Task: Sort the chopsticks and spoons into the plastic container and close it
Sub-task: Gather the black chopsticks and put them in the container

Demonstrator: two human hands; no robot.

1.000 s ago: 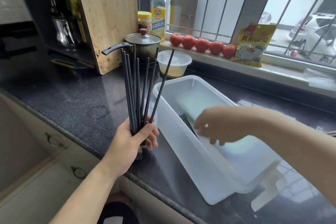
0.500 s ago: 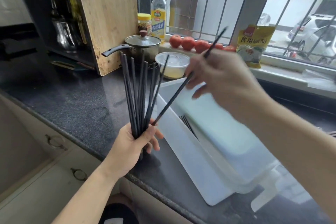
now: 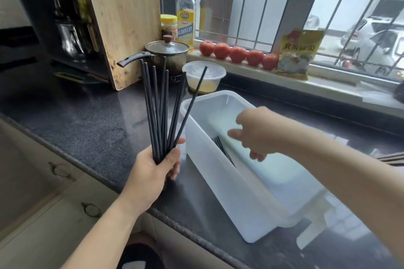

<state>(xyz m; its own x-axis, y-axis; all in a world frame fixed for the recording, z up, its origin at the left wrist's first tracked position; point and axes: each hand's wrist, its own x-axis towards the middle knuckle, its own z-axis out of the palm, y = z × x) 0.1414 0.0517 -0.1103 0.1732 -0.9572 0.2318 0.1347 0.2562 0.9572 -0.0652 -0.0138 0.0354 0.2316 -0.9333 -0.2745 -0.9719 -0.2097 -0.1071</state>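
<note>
Black chopsticks (image 3: pixel 160 113) fanned upright, gripped at lower ends by left hand (image 3: pixel 150 172), at 9 o'clock of plastic container (image 3: pixel 220 183) on counter (image 3: pixel 87 124). Few chopsticks laid inside. Right hand (image 3: pixel 255 133) held over container, fingers loose, nothing held.

A dark speckled stone countertop (image 3: pixel 91 120) fills the middle. At eleven o'clock a tall bamboo cutting board (image 3: pixel 122 19) leans upright against a dark shelf unit (image 3: pixel 54 17). Just right of it, toward twelve, sits a small steel saucepan with a glass lid (image 3: pixel 167 50), a round clear plastic tub with a lid (image 3: pixel 204 76) in front. Behind stand a yellow-capped jar (image 3: pixel 168 26) and a clear cooking-wine bottle (image 3: pixel 186 15). Five red tomatoes (image 3: pixel 238 54) line the windowsill at one o'clock, beside a yellow food packet (image 3: pixel 297 52).
</note>
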